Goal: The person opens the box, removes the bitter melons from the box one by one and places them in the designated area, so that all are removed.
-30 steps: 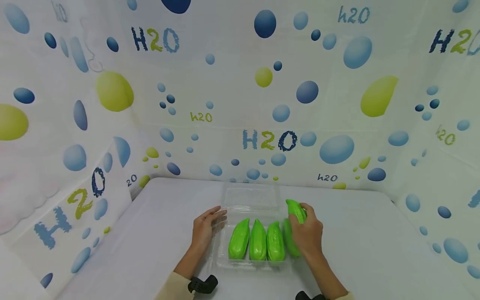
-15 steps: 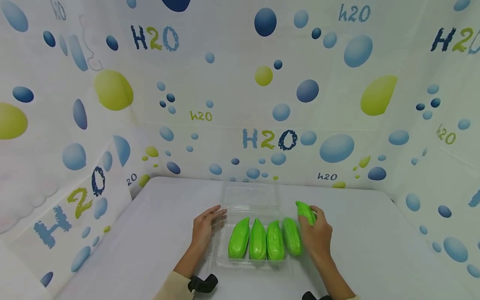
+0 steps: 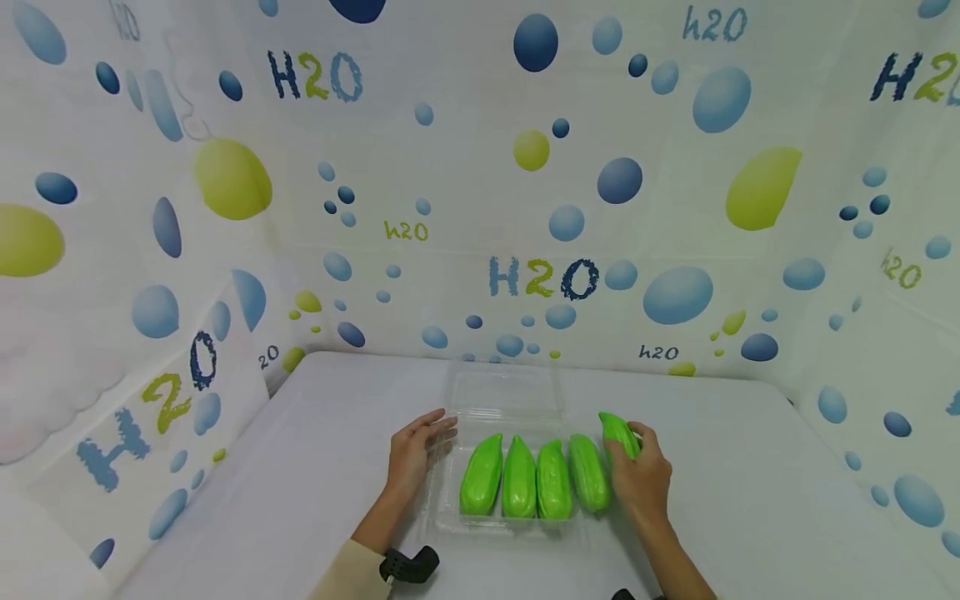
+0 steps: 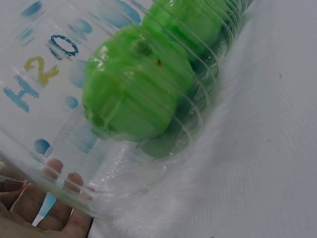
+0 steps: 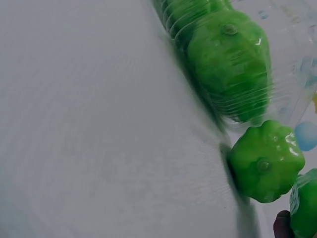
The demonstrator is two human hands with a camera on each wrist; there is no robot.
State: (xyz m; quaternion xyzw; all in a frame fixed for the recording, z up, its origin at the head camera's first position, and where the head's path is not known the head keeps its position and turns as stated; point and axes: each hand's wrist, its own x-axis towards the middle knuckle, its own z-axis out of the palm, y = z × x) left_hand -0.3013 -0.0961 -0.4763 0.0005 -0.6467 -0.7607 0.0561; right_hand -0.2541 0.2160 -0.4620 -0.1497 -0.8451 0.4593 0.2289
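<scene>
Three bright green, ribbed bitter gourds (image 3: 519, 479) lie side by side in a clear plastic box (image 3: 504, 527), pointed ends away from me. Outside the box, along its right wall, lies another bitter gourd (image 3: 589, 473), showing its stem end in the right wrist view. My right hand (image 3: 647, 475) grips one more bitter gourd (image 3: 618, 433) between thumb and fingers, just right of that one; only a fingertip and part of this gourd appear in the right wrist view. My left hand (image 3: 411, 454) rests its extended fingers against the box's left side.
The box's clear lid (image 3: 504, 392) is folded back flat behind it. A white cloth covers the table (image 3: 322, 467), and printed sheets (image 3: 465, 167) with bubbles stand along its back and sides.
My right hand has moved right and slightly nearer with its bitter gourd, uncovering the one beside the box. My left hand keeps its place at the box.
</scene>
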